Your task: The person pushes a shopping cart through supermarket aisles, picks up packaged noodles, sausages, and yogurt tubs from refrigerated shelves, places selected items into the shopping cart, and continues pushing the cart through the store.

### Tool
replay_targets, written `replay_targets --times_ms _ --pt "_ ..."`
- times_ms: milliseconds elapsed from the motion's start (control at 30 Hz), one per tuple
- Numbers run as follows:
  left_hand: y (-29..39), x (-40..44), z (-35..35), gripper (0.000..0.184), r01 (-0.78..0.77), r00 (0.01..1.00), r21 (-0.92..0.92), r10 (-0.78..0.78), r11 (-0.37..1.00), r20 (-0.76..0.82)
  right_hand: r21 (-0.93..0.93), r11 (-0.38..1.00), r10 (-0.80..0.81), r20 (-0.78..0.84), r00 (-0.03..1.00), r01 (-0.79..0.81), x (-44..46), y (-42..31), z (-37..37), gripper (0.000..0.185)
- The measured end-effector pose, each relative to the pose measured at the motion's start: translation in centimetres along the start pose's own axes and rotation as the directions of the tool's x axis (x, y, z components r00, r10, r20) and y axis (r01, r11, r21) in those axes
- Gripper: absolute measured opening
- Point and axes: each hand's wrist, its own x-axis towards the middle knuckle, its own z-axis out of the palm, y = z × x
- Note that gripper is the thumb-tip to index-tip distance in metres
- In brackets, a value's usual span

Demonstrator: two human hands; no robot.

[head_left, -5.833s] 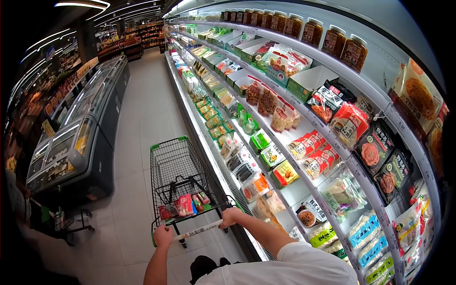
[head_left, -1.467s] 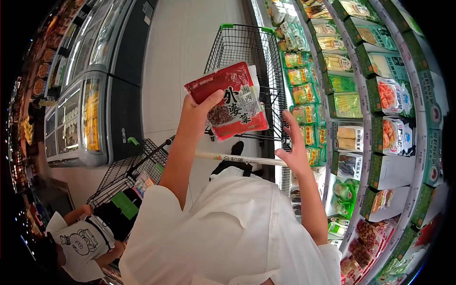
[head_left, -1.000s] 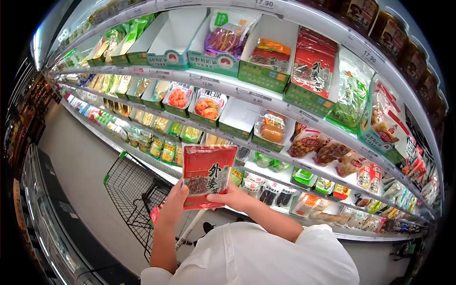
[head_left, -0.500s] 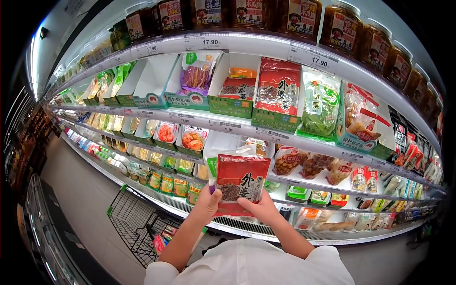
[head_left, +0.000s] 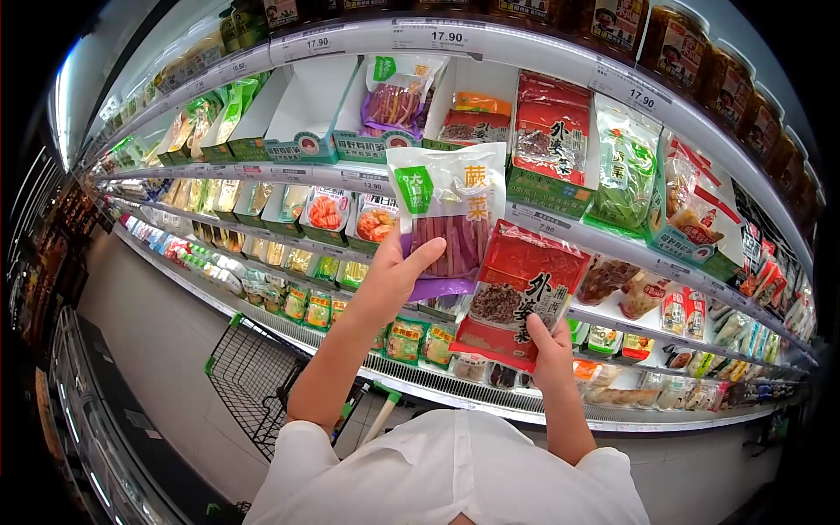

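My left hand (head_left: pixel 391 278) grips a clear bag of purple-brown fern stems (head_left: pixel 453 236) with a green label and a purple lower edge, its thumb across the front. A red packet of preserved vegetables (head_left: pixel 516 302) is pinched at its lower right by my right hand (head_left: pixel 551 350). The two packs are held up side by side before the shelves, the red one lower and tilted. Behind them, a matching fern bag (head_left: pixel 395 101) and matching red packets (head_left: pixel 549 131) stand in cardboard boxes on the shelf.
A black wire shopping cart (head_left: pixel 254 376) with green corners is at lower left. Large jars (head_left: pixel 674 44) line the top shelf, above price tags (head_left: pixel 446 38). Green vegetable packs (head_left: pixel 623 162) stand to the right. A dark freezer case (head_left: pixel 96 420) runs along the left.
The fern bag, mostly hidden behind the red packet before, has come out to the left and up in my left hand. The red packet has moved right with my right hand and tilted.
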Motion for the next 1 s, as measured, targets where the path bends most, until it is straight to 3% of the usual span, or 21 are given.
replay_targets --times_ms 167,367,567,633,800,1000 --pt "1.1 1.0 -0.1 0.045 -0.041 0.999 0.019 0.041 0.999 -0.012 -0.021 0.99 -0.142 -0.086 0.986 0.141 -0.7 -1.7 -0.6 0.035" --pt "2.2 3.1 -2.7 0.038 -0.068 0.995 0.006 0.068 0.998 -0.08 -0.066 0.99 -0.135 -0.121 0.983 0.127 -2.0 -4.4 -0.5 0.035" --pt "5.2 5.4 -4.7 0.038 -0.207 0.976 -0.029 0.205 0.978 -0.068 -0.092 0.98 -0.191 -0.157 0.969 0.178 -2.1 -6.6 -0.5 0.034" --pt "6.3 6.1 -5.4 0.038 -0.317 0.943 0.017 0.317 0.948 -0.105 -0.11 0.966 -0.248 -0.163 0.955 0.232 -1.9 -7.7 -0.4 0.037" --pt "9.9 8.5 -9.8 0.035 -0.409 0.863 0.161 0.438 0.898 -0.25 -0.109 0.955 -0.29 -0.16 0.943 0.275 -0.9 -10.5 -0.5 0.04" --pt "12.9 13.2 -13.6 0.033 -0.288 0.913 0.191 0.329 0.938 -0.24 -0.033 0.987 -0.157 -0.041 0.987 0.156 5.6 -14.3 3.8 0.036"
